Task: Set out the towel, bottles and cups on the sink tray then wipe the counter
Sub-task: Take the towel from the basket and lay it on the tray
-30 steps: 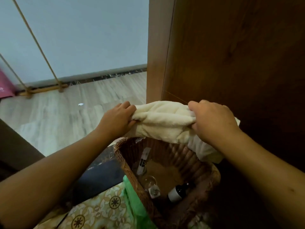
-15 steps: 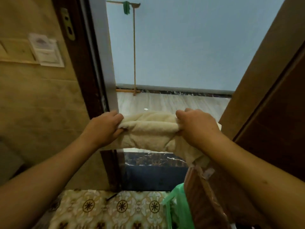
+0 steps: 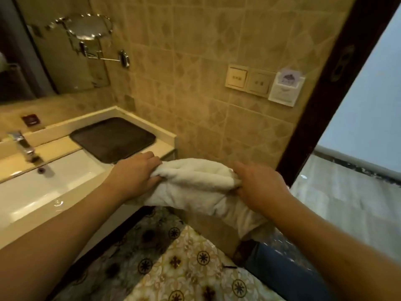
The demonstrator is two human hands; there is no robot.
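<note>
Our fingers are clamped on the towel: the left hand pinches one end with its fingers curled over the top edge, and the right hand grips the other end, its fingers wrapped under and hidden by the folds. Between the two grips the towel runs roughly left to right in front of us as a thick, bunched roll, sagging a little, with loose cloth hanging down below the right hand. It is in the air, touching nothing but our hands as far as we can tell. The dark tray lies up and to the left of the towel, flat on the counter just beside the sink, and nothing sits on it. Our left hand is the nearer one, close to the tray's front corner, while the right hand is well apart from it, out past the counter's end near the tiled wall. We judge that the coming move is a carry up and to the left, with the left hand leading and the right following, so the roll's long axis lines up with the tray's long side. The bottles and cups are not in view, and the wiping is still to come
</note>
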